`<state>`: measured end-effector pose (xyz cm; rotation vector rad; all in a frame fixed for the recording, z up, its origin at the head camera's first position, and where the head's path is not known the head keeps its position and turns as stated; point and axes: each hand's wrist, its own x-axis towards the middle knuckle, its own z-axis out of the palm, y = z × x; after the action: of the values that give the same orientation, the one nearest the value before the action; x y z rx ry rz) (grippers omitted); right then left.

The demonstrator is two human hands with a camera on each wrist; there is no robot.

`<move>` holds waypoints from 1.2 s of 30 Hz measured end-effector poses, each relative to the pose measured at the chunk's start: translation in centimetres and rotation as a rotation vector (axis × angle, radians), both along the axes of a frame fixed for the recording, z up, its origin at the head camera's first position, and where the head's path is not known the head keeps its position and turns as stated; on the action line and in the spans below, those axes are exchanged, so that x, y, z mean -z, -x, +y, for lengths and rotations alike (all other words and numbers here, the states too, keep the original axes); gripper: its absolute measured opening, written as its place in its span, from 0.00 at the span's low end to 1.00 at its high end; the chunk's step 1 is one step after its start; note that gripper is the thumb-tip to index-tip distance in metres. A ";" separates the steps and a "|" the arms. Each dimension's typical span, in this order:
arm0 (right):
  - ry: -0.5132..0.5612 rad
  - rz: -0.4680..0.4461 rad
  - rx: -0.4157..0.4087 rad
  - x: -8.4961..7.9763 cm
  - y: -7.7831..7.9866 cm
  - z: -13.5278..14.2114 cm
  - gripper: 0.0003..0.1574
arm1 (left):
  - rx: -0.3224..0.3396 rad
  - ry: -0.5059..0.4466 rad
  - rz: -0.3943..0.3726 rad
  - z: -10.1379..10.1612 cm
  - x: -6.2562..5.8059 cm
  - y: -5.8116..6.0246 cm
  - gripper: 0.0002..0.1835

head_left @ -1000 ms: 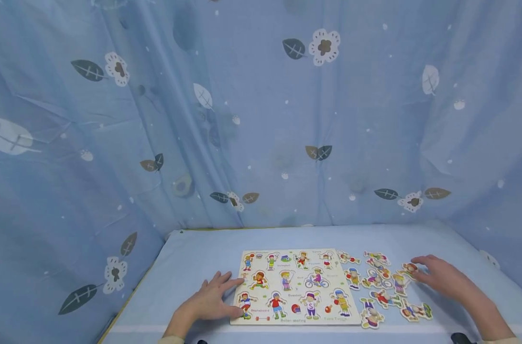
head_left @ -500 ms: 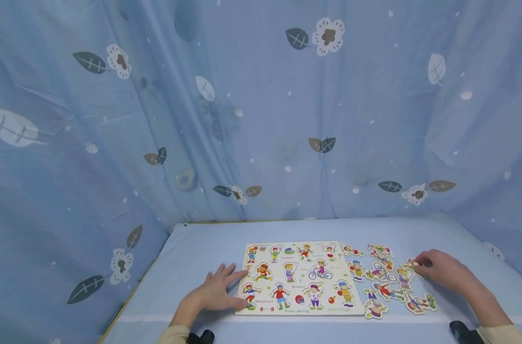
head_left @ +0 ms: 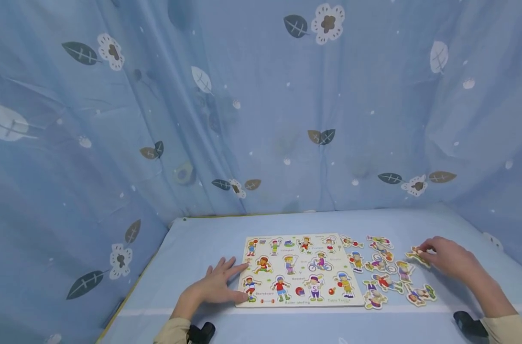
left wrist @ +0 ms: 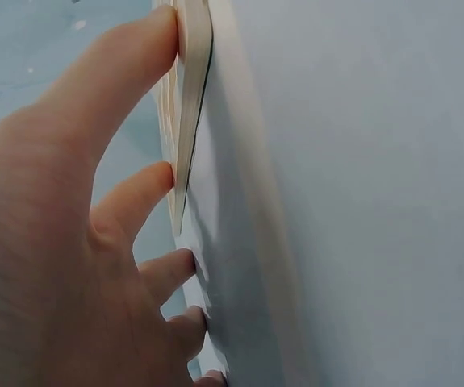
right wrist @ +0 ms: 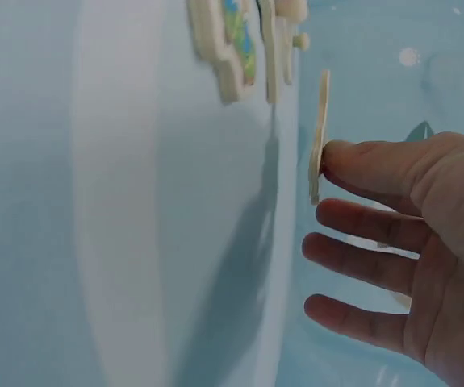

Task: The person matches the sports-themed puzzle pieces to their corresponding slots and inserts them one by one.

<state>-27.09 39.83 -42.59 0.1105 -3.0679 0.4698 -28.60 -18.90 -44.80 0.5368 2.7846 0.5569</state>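
A wooden puzzle board [head_left: 277, 262] printed with sports figures lies flat on the table. My left hand [head_left: 211, 287] rests at its left edge with fingers spread, thumb and forefinger touching the rim. In the left wrist view, the thumb [left wrist: 139, 48] presses on the board's edge [left wrist: 195, 97]. My right hand [head_left: 450, 259] pinches a puzzle piece [head_left: 417, 256] between thumb and forefinger. Seen from the right wrist, this thin piece [right wrist: 320, 137] stands off the table surface, while the other fingers [right wrist: 357, 262] stay loosely extended. The piece's picture is partly covered by the fingers.
Several loose puzzle pieces [head_left: 387, 283] lie close together between the board and my right hand, some overlapping. Small round knobs [right wrist: 299, 40] show on pieces in the right wrist view. A blue patterned curtain [head_left: 282, 181] hangs behind the table [head_left: 304, 325].
My right hand has closed thumb and forefinger on the puzzle piece at the far right and drawn it slightly away from its neighbours. The left hand stays at the board; the head view has shifted slightly.
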 end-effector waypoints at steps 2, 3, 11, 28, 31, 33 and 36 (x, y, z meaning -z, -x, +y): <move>0.004 0.015 -0.010 -0.2 -0.1 -0.5 0.17 | 0.003 0.002 -0.002 -0.1 0.0 0.0 0.48; 0.003 0.027 -0.016 -0.4 -0.1 -0.8 0.16 | 0.006 0.003 -0.002 -0.2 0.0 0.1 0.49; 0.002 0.084 -0.042 -1.8 0.1 -5.0 0.15 | -0.001 0.019 -0.001 -0.3 -0.1 0.1 0.49; 0.021 0.143 -0.130 -3.1 0.9 -12.3 0.11 | 0.006 0.012 -0.001 -0.1 -0.2 0.0 0.50; 0.024 0.163 -0.138 -3.1 1.0 -13.1 0.10 | 0.007 0.008 -0.006 -0.1 -0.3 -0.1 0.50; 0.022 0.172 -0.149 -3.1 1.2 -13.6 0.10 | 0.006 0.008 -0.010 -0.1 -0.3 -0.1 0.50; 0.020 0.174 -0.158 -3.2 1.5 -14.3 0.10 | 0.011 0.009 -0.015 0.0 -0.6 -0.1 0.50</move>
<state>-28.57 25.52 -39.41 0.3752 -2.8950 0.4702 -28.45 -18.95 -44.24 0.5439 2.7672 0.5430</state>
